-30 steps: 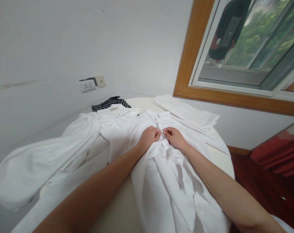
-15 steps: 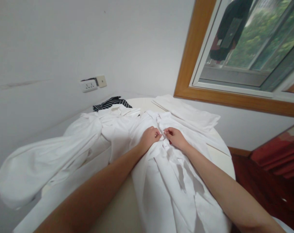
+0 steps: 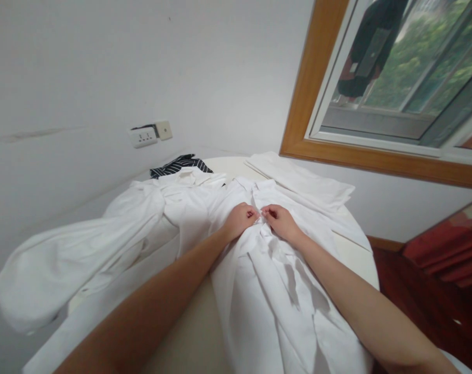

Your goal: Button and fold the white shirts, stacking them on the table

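- Barely any motion since a second ago: both hands hold the same spot, fingertips nearly touching.
- Grip of left hand (image 3: 239, 219): fingers curled, pinching a fold of the white shirt (image 3: 267, 296) at its front edge.
- Grip of right hand (image 3: 281, 222): likewise pinched on the shirt fabric, just beside the left.
- Shirt lies crumpled across the round tabletop (image 3: 191, 327), one sleeve (image 3: 64, 259) hanging off the left edge.
- Beyond the hands: folded white cloth (image 3: 298, 179) near the window (image 3: 395, 78); striped cloth (image 3: 179, 165) at the far edge, below the wall socket (image 3: 142, 137).
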`<state>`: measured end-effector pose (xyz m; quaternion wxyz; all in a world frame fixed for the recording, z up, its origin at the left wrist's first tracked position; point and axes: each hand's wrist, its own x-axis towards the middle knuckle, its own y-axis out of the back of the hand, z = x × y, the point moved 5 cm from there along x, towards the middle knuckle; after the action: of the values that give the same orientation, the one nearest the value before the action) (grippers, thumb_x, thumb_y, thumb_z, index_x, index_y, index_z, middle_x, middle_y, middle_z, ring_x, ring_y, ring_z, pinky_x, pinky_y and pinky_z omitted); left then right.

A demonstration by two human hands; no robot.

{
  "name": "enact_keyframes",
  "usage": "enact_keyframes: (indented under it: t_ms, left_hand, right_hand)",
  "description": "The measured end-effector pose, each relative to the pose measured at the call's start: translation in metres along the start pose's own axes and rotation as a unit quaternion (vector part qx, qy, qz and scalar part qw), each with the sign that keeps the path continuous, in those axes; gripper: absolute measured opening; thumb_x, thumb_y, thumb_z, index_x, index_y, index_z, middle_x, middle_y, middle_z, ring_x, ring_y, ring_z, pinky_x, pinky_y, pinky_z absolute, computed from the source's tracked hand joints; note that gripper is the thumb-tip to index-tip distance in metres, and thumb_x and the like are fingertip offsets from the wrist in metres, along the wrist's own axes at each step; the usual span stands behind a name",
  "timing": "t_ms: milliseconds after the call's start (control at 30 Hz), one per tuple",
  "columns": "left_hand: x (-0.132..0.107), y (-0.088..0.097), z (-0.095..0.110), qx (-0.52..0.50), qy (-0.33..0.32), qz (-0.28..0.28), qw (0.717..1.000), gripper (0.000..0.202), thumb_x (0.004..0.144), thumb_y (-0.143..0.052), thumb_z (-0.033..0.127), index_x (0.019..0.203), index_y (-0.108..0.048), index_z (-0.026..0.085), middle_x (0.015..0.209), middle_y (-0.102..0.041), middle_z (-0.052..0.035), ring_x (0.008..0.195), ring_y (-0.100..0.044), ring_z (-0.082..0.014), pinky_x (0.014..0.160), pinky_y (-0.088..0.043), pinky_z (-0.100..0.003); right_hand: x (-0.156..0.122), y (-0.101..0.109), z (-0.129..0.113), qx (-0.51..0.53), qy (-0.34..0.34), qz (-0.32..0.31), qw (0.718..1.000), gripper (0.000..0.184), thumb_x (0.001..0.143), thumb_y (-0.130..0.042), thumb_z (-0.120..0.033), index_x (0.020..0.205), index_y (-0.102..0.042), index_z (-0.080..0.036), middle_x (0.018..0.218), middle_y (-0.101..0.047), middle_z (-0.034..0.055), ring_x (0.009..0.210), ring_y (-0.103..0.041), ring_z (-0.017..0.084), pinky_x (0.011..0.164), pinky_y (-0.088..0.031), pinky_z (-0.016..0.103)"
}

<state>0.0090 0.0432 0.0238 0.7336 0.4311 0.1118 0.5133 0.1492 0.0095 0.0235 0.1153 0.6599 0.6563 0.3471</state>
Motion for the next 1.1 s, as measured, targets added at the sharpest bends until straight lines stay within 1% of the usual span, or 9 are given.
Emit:
enact_keyframes:
  t_ms: [167,267,400,567,667,767,867,1000,1100]
  left_hand:
    - [0.0,0.002,0.001,0.004,0.005,-0.007,1.0,0.019,0.081,-0.059,0.024,0.082,-0.075,0.015,0.083,-0.068,-0.0061,0.077,-0.063,-0.0151,0.075,-0.049,-0.024]
    - [0.0,0.003,0.0,0.007,0.013,-0.004,1.0,0.02,0.08,-0.059,0.026,0.082,-0.075,0.015,0.084,-0.07,-0.0065,0.077,-0.064,-0.0163,0.074,-0.05,-0.025]
    - [0.001,0.001,0.001,0.016,0.004,-0.006,1.0,0.024,0.082,-0.056,0.028,0.084,-0.076,0.015,0.084,-0.071,-0.0069,0.08,-0.064,-0.0175,0.074,-0.049,-0.025]
    - [0.0,0.0,0.001,0.049,0.011,-0.001,0.999,0.024,0.084,-0.055,0.026,0.084,-0.075,0.013,0.086,-0.072,-0.0086,0.083,-0.063,-0.0183,0.074,-0.048,-0.026]
    - [0.0,0.001,0.004,0.059,0.005,0.005,0.998,0.022,0.083,-0.055,0.023,0.083,-0.075,0.014,0.085,-0.072,-0.0079,0.083,-0.062,-0.0186,0.075,-0.047,-0.027]
    - [-0.001,0.001,0.004,0.073,-0.003,0.008,0.997,0.021,0.083,-0.054,0.022,0.079,-0.074,0.016,0.08,-0.072,-0.0058,0.081,-0.061,-0.0177,0.077,-0.046,-0.027]
    - [0.0,0.0,0.002,0.079,-0.006,0.018,0.997,0.021,0.083,-0.053,0.021,0.079,-0.074,0.017,0.079,-0.071,-0.0042,0.08,-0.06,-0.0171,0.079,-0.046,-0.028]
    - [0.002,-0.004,-0.003,0.087,-0.013,0.019,0.996,0.021,0.082,-0.053,0.019,0.08,-0.073,0.017,0.079,-0.07,-0.0045,0.082,-0.06,-0.0181,0.081,-0.046,-0.029]
    - [0.004,-0.005,-0.005,0.097,-0.008,0.022,0.995,0.022,0.082,-0.051,0.017,0.076,-0.072,0.017,0.078,-0.07,-0.0043,0.085,-0.061,-0.0181,0.082,-0.045,-0.028]
  right_hand:
    - [0.001,0.0,0.004,0.017,-0.02,-0.009,1.0,0.023,0.082,-0.048,-0.022,0.086,-0.07,-0.015,0.064,-0.061,-0.0003,0.058,-0.05,0.012,0.058,-0.038,0.022]
    - [0.001,-0.001,0.005,0.032,-0.022,-0.01,0.999,0.023,0.081,-0.049,-0.023,0.086,-0.07,-0.015,0.063,-0.06,-0.0007,0.056,-0.048,0.011,0.056,-0.037,0.021]
    - [0.0,-0.001,0.004,0.063,-0.023,-0.035,0.997,0.024,0.079,-0.049,-0.023,0.088,-0.069,-0.014,0.062,-0.057,-0.0021,0.051,-0.046,0.009,0.05,-0.036,0.02]
    - [-0.002,0.001,0.005,0.117,-0.043,-0.045,0.991,0.02,0.077,-0.054,-0.023,0.088,-0.068,-0.015,0.059,-0.056,-0.0033,0.048,-0.049,0.008,0.047,-0.039,0.019]
    - [-0.002,-0.001,0.008,0.184,-0.081,-0.073,0.977,0.016,0.078,-0.057,-0.024,0.087,-0.066,-0.015,0.058,-0.059,-0.0028,0.05,-0.056,0.01,0.051,-0.047,0.02]
    - [-0.003,-0.005,0.009,0.281,-0.117,-0.108,0.946,0.014,0.08,-0.059,-0.027,0.086,-0.064,-0.016,0.068,-0.066,0.0007,0.061,-0.064,0.012,0.058,-0.053,0.022]
    - [-0.002,-0.007,0.012,0.326,-0.159,-0.101,0.926,0.012,0.078,-0.063,-0.024,0.087,-0.063,-0.016,0.078,-0.068,0.003,0.071,-0.068,0.014,0.055,-0.054,0.02]
    - [0.0,-0.008,0.012,0.289,-0.159,-0.064,0.942,0.016,0.072,-0.068,-0.022,0.086,-0.063,-0.017,0.074,-0.064,0.0003,0.07,-0.067,0.014,0.05,-0.052,0.019]
    - [0.001,-0.009,0.009,0.253,-0.142,-0.051,0.956,0.015,0.072,-0.065,-0.024,0.085,-0.063,-0.017,0.077,-0.062,0.0007,0.067,-0.066,0.013,0.046,-0.049,0.017]
